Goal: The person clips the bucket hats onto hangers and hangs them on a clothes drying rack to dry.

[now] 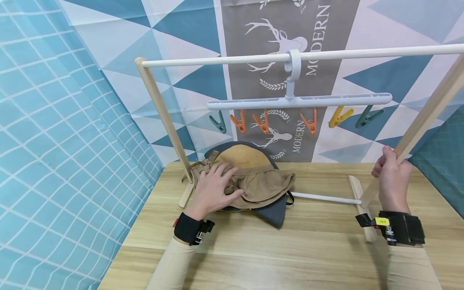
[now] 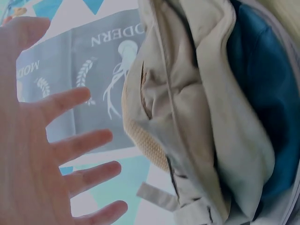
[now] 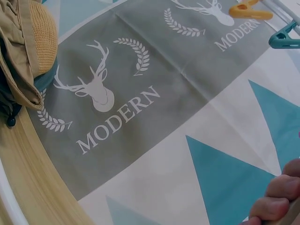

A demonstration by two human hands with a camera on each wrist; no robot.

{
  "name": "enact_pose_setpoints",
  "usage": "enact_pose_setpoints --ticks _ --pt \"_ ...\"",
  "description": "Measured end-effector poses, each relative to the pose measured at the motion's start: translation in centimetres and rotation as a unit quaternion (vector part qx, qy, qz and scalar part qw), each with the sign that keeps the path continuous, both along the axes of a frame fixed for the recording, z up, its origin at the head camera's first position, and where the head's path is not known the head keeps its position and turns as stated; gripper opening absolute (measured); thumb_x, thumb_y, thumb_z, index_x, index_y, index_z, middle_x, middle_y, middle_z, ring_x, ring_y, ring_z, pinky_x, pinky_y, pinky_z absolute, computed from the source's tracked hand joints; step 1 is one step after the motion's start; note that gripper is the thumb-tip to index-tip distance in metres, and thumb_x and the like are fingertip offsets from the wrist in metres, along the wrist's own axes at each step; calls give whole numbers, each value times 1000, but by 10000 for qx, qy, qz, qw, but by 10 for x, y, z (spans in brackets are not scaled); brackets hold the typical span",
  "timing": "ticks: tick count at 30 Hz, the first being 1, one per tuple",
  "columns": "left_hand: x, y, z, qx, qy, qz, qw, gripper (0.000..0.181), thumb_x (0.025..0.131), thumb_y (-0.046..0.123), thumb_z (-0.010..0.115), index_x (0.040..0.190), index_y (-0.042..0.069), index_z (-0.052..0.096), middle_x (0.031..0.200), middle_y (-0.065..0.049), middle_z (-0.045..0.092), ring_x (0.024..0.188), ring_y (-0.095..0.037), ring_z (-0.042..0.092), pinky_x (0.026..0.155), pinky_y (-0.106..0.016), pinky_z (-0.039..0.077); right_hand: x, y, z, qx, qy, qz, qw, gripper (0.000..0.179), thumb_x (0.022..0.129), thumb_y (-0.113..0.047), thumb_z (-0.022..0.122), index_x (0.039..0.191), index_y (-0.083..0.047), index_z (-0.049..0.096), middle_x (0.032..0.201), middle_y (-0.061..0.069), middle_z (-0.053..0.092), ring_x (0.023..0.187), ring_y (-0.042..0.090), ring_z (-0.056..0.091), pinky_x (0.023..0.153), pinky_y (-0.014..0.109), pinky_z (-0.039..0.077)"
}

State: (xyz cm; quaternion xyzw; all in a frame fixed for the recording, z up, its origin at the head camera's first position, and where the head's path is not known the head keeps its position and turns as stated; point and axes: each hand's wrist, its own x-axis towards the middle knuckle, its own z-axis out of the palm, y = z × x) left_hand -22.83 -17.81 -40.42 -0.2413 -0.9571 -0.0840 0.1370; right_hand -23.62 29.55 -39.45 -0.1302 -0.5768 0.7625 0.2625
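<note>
My left hand (image 1: 213, 189) hovers with spread fingers over a pile of hats at the foot of the rack's left post. The left wrist view shows a gap between its fingers and the cloth. On top lies a tan cloth hat (image 1: 266, 183) with a woven straw crown (image 1: 243, 156). Dark blue fabric (image 1: 272, 211), perhaps a second hat, sticks out underneath. My right hand (image 1: 395, 181) grips the right wooden post (image 1: 431, 106) of the drying rack. Only a few curled fingers (image 3: 274, 201) of it appear in the right wrist view.
A pale hanger (image 1: 301, 102) hooks over the rack's white top bar (image 1: 217, 60); several coloured clothespins (image 1: 265, 121) dangle from it. The lower white rod (image 1: 326, 197) runs just above the wooden table (image 1: 282, 257). Patterned cloth (image 1: 127, 48) covers the wall behind.
</note>
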Motion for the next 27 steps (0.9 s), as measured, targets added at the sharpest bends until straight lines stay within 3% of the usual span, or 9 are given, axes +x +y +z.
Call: enact_pose_setpoints --ticks 4,7,10,12,18,22,27 --pt "0 -4 1 43 54 51 10000 75 101 66 70 165 29 59 173 -13 54 159 -44 52 110 -77 50 -2 -1 0 11 285 -8 9996 28 118 -32 58 99 -11 58 70 -3 49 61 13 44 60 22 39" --pt "-1 -4 0 54 5 0 10000 75 102 67 69 166 28 57 174 -13 53 159 -44 52 110 -77 49 -2 0 2 319 444 -277 9981 28 117 -30 56 97 -12 65 69 -4 62 59 9 57 62 16 48" --pt "-3 -5 -1 93 119 8 9999 77 102 66 69 168 29 55 173 -14 53 158 -44 53 109 -76 50 1 0 5 932 407 -593 9930 19 114 -31 53 113 -18 68 79 -9 74 67 3 71 72 15 55" --pt "-3 -7 -2 125 301 71 9994 79 101 64 71 169 29 53 172 -16 53 157 -44 53 108 -76 51 3 -2 7 1370 481 -795 9862 22 112 -29 51 129 -22 64 93 -13 77 78 0 75 80 16 54" --pt "-8 -11 -5 429 617 338 9966 84 100 61 73 173 30 46 178 -22 44 164 -49 45 113 -78 47 9 -4 14 1942 1298 -1355 9629 55 101 -25 55 156 -18 54 123 -14 67 114 5 65 105 30 42" --pt "-12 -16 -10 626 575 452 9954 83 101 60 72 173 29 46 180 -22 41 168 -50 38 115 -80 45 12 -3 16 1892 1658 -1557 9552 70 95 -35 69 160 -19 51 133 -12 62 122 9 59 116 32 39" --pt "-18 -21 -17 740 356 582 9949 84 101 60 72 174 28 45 183 -21 37 172 -49 31 118 -82 41 13 1 17 1894 1959 -1589 9489 83 88 -42 81 161 -16 51 140 -9 62 129 10 59 121 32 38"
